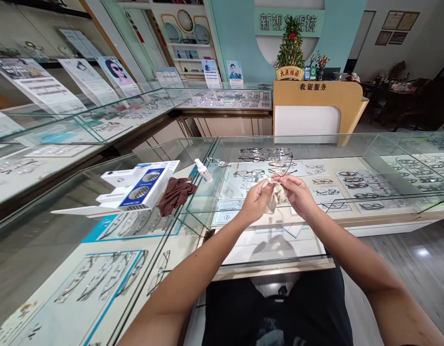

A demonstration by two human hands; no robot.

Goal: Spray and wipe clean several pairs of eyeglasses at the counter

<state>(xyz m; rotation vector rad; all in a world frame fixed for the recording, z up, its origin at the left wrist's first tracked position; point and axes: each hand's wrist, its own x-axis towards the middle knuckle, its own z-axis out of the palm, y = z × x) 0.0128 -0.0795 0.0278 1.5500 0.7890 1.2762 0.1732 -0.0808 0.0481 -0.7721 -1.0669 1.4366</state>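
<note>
Both hands up over the near glass counter (pixel 351 150), close together, arms reaching in from the near side. I logged the left hand (pixel 256 202) as pinching a crumpled beige cloth (pixel 276 198) between thumb and fingers. The right hand (pixel 297 193) pressed its thumb and fingertips together at the cloth's far right edge. A thin dark curved piece (pixel 291 163), which looked like part of an eyeglass frame, rose from those fingertips; I could not tell how much more sat behind the fingers. The cloth hung between the two hands, bunched below the fingertips.

Left of the hands I noted a small white bottle (pixel 203 171) standing on the glass, with a pair of glasses (pixel 218 162) just right of it. Nearer and further left, a brown cloth (pixel 176 196) lay heaped against an open white and blue box (pixel 144 186). Under the glass, I saw spectacle frames (pixel 250 173) in rows, with more in a tray (pixel 104 276) at near left. Far side: a wooden desk (pixel 351 105), a leafy plant (pixel 291 48) on it.
</note>
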